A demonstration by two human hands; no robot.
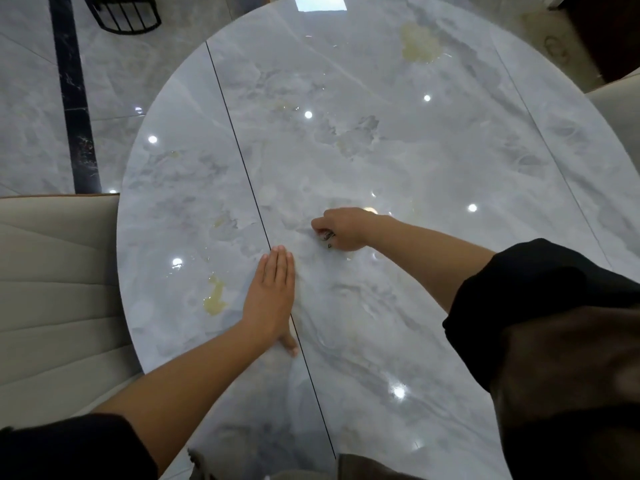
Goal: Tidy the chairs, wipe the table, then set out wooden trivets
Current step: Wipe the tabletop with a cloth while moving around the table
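- Pinching something small and dark against the table [433, 174], the right hand [341, 228] is curling its fingers shut; what the bits are is too small to tell.
- Lying flat and spread, the left hand [273, 292] is pressing palm-down on the glossy marble top, grasping nothing, fingers pointing away from the person.
- Running beneath the left hand, a thin dark seam [239, 157] is crossing the tabletop from far to near.
- Sitting just left of the flat hand, a yellowish spill [214, 299] is marking the surface; a larger yellowish smear [419, 43] is lying at the far end.
- Standing at the left edge, a beige chair [52, 271] is touching the table's rim; another pale chair [620, 102] is showing at the right.
- Black sleeves [540, 289] are covering both upper forearms.
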